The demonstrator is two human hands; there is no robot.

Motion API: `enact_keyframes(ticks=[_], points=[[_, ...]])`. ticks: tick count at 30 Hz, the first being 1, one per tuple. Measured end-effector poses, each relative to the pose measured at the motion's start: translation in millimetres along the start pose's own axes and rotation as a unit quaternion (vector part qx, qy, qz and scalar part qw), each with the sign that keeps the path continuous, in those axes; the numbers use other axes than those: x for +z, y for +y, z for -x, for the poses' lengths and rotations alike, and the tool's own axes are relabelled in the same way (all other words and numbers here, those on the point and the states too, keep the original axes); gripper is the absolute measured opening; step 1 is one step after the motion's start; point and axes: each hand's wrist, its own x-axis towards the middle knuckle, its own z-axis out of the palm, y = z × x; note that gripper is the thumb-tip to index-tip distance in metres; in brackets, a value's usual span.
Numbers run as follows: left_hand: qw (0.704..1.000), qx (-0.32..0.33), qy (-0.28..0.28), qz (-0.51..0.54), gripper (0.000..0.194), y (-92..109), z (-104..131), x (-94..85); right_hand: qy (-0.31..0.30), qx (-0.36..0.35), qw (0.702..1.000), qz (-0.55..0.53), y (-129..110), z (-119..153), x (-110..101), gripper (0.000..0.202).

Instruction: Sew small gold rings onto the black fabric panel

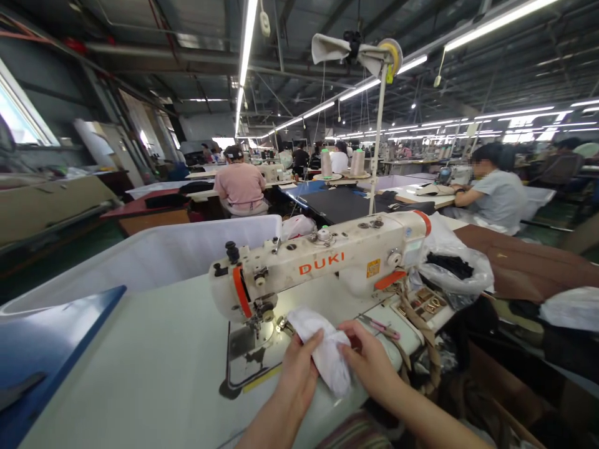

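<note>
A large factory hall stretches back under a dark ceiling of beams and pipes [140, 50]. Long fluorescent tube lights [247, 37] run in rows toward the far end, bright against the dark roof. A window [19, 118] on the left wall lets in daylight. The floor [56, 255] on the left looks dark green. Rows of work surfaces [327, 202] fill the hall, with seated people at them: 1 in a pink shirt [240, 185], back turned, and 1 in a grey shirt [496, 193] on the right. A white partition panel [154, 255] stands beyond the near pale surface [140, 368].
</note>
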Motion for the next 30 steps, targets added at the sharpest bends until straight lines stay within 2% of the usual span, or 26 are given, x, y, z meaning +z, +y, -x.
enact_keyframes(ticks=[2,6,11,15,19,21,23,25,26,27,30], points=[[0.999,-0.017,0.017,0.023,0.018,2.8,8.0,-0.9,0.021,0.014,1.0,-0.008,0.5,-6.6,-4.3,0.022],[0.993,-0.053,0.053,0.086,0.023,7.5,20.7,-11.1,0.064,0.05,0.996,-0.023,4.6,-18.7,-10.0,0.032],[0.994,-0.047,0.067,0.076,0.031,6.2,32.8,-30.8,0.058,0.017,0.998,0.006,12.2,-30.4,2.1,0.029],[0.991,-0.055,0.11,0.045,0.039,1.5,44.6,-43.5,0.009,-0.002,0.998,0.062,16.7,-40.3,9.8,0.025],[0.992,-0.042,0.123,-0.001,0.032,2.2,53.2,-56.8,-0.067,-0.019,0.995,0.07,13.3,-50.2,6.2,0.019],[0.991,-0.005,0.125,-0.045,0.033,6.0,51.3,-65.9,-0.105,-0.025,0.991,0.074,9.3,-55.2,2.5,0.017],[0.982,0.056,0.126,-0.129,0.043,12.0,44.3,-75.7,-0.135,-0.029,0.987,0.081,5.4,-60.6,-0.3,0.016],[0.954,0.108,0.105,-0.261,0.047,19.5,35.0,-83.3,-0.157,-0.034,0.983,0.091,2.8,-66.4,-1.0,0.014],[0.928,0.127,0.09,-0.339,0.043,23.3,30.8,-85.5,-0.164,-0.037,0.981,0.097,2.0,-69.4,-0.7,0.014],[0.893,0.142,0.079,-0.421,0.036,26.7,27.5,-86.5,-0.168,-0.041,0.979,0.103,1.4,-72.2,-0.4,0.014],[0.756,0.194,0.073,-0.621,0.016,33.4,24.8,-83.1,-0.153,-0.055,0.978,0.129,0.0,-77.9,-4.0,0.017]])
